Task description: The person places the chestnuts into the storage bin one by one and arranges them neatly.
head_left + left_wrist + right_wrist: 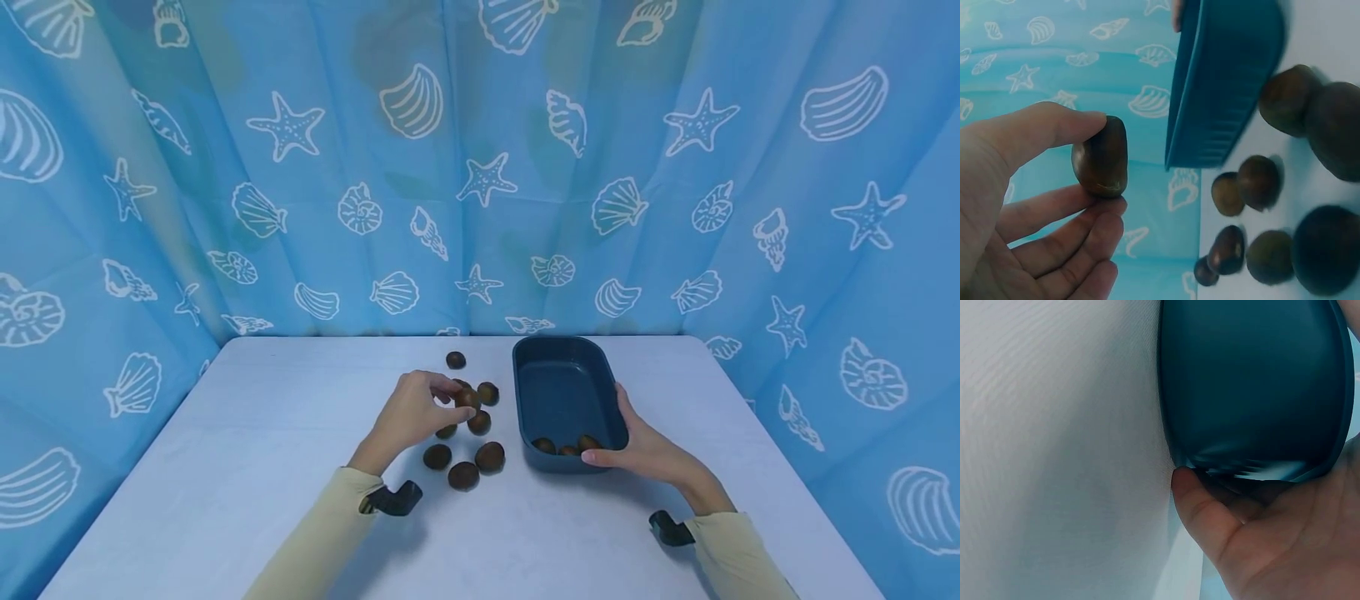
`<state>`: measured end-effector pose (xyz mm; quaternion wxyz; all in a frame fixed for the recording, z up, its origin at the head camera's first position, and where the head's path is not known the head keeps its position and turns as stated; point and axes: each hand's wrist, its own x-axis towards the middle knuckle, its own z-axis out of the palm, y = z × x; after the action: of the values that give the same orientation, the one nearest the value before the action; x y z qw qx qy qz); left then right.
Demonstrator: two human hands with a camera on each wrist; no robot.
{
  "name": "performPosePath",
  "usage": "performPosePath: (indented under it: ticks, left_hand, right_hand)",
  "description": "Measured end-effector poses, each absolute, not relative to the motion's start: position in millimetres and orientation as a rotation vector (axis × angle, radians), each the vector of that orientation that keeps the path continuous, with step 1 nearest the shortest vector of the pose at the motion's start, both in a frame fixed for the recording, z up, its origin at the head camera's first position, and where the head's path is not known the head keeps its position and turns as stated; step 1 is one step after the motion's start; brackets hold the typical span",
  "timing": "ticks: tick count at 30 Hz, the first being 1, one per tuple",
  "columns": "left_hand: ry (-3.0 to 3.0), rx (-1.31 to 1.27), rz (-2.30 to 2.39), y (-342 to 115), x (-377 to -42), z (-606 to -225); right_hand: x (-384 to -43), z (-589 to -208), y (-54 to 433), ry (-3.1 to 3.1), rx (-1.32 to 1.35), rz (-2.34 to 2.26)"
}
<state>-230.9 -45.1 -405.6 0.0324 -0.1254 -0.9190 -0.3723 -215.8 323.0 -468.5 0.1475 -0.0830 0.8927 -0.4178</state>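
My left hand pinches a glossy dark brown chestnut between thumb and fingertips, raised over the other chestnuts. Several loose chestnuts lie scattered below and around this hand on the table. Just right of them stands a dark blue rectangular bin with rounded corners. At its near right corner my right hand grips the bin, the thumb along the near rim and the fingers on the right side. A few chestnuts show inside the bin at its near end, partly hidden by the near wall.
A white cloth covers the table. Blue curtains with white shell and starfish prints hang behind and at both sides. Each sleeve has a black wrist camera near the cuff.
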Motion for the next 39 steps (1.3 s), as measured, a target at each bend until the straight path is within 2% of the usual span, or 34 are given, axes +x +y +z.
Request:
performPosePath:
  ticks: [20, 39]
  left_hand:
    - [-2.736, -0.672, -1.241, 4.3, -249.9, -406.0]
    - [-2.831, -0.735, -1.26, 50.7, -254.2, -425.4]
  right_hand:
    - [-215.2, -469.7, 324.2, 2.565, -0.214, -1.206]
    - [-213.7, -467.3, 320.5, 2.58, -0.232, -1.178]
